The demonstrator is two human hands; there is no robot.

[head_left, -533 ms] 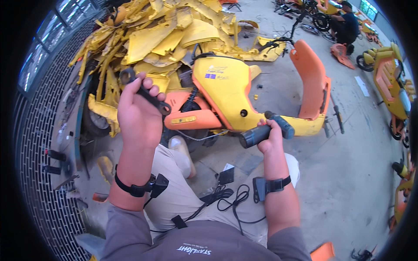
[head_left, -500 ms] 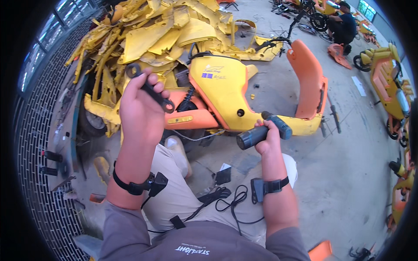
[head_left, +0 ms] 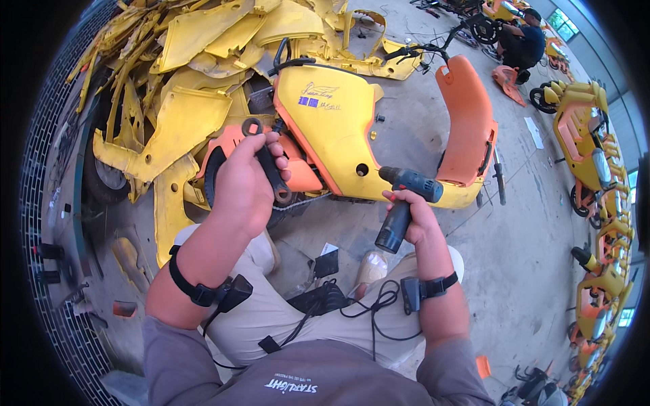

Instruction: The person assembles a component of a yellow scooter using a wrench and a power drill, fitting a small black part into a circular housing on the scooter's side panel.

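Note:
My left hand (head_left: 247, 186) is closed round a dark double-ended ring wrench (head_left: 272, 172), held in the air with a ring showing at each end. Behind the wrench lies a yellow and orange scooter (head_left: 332, 115), tipped on its side on the floor. A dark teal cordless drill (head_left: 397, 220) is gripped by the handle in my right hand (head_left: 421, 220). Its chuck points left, close in front of the scooter's lower yellow panel, though I cannot tell whether they touch. Part of the scooter's rear wheel is hidden behind my left hand.
Yellow body panels (head_left: 196, 40) are heaped at the far left. Black cables (head_left: 379, 304) run over my lap between wrist straps. Scooters (head_left: 582, 142) stand in a row along the right. A person (head_left: 523, 44) crouches at the far right. Small dark scraps (head_left: 326, 264) lie before me.
My left hand has moved right and down with the wrench. The drill has turned in my right hand's grip, its base now lower and its chuck toward the scooter. My view has shifted.

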